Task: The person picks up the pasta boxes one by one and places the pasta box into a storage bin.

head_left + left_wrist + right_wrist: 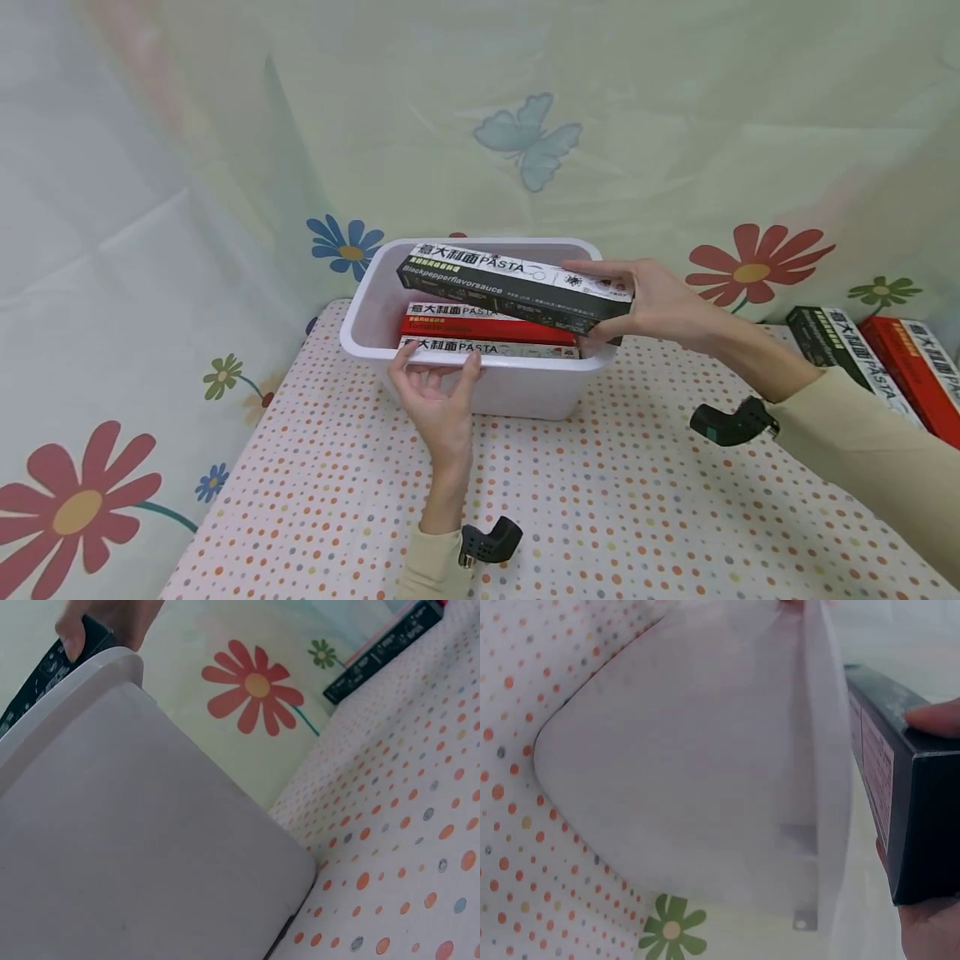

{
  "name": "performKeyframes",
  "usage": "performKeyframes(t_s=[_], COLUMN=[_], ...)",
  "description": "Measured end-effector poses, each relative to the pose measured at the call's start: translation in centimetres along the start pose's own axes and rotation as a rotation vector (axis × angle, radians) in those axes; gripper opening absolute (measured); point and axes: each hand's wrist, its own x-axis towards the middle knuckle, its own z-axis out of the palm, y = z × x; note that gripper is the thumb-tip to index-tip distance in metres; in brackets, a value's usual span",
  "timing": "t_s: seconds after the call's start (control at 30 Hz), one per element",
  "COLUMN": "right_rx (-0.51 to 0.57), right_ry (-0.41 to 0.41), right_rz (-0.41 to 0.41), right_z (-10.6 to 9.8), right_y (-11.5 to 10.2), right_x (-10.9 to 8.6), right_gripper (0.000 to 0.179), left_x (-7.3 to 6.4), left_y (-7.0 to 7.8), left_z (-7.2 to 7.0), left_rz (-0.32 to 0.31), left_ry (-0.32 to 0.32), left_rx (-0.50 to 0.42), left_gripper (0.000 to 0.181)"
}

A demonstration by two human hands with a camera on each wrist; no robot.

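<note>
My right hand (660, 307) grips the right end of a black pasta box (510, 287), thumb on one side and fingers on the other. The box is tilted over the white plastic bin (495, 390), its left end higher in the head view. In the right wrist view the dark end of the pasta box (930, 825) shows beside the bin's rim. My left hand (435, 400) holds the bin's front rim, fingertips at the edge. Inside the bin lie a red pasta box (487, 327) and another pasta box (487, 347) in front of it, both partly hidden.
Farther right on the dotted tablecloth (570, 500) lie another black pasta box (847, 350) and a red pasta box (911, 375), side by side. A floral curtain (637, 150) hangs right behind the bin.
</note>
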Motion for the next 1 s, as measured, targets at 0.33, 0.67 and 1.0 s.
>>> performKeyframes(t_s=[0.33,0.67,1.0], right_rx=[-0.063,-0.015,-0.042], right_ry=[-0.182,-0.344,-0.376], right_rz=[-0.064,0.011,-0.018], right_z=[1.2,3.2,3.4], right_y=[-0.4,-0.5,-0.3], right_x=[3.0,4.8,5.2], right_gripper=[0.086,0.085,0.085], left_x=[0.0,-0.3,-0.4], left_y=[0.0,0.3,0.6], left_z=[0.3,0.0,-0.3], left_rz=[0.017,0.015,0.024], left_ry=[-0.006,-0.016,-0.003], left_rx=[-0.028,-0.045,-0.033], left_gripper=[0.079,0.077,0.078])
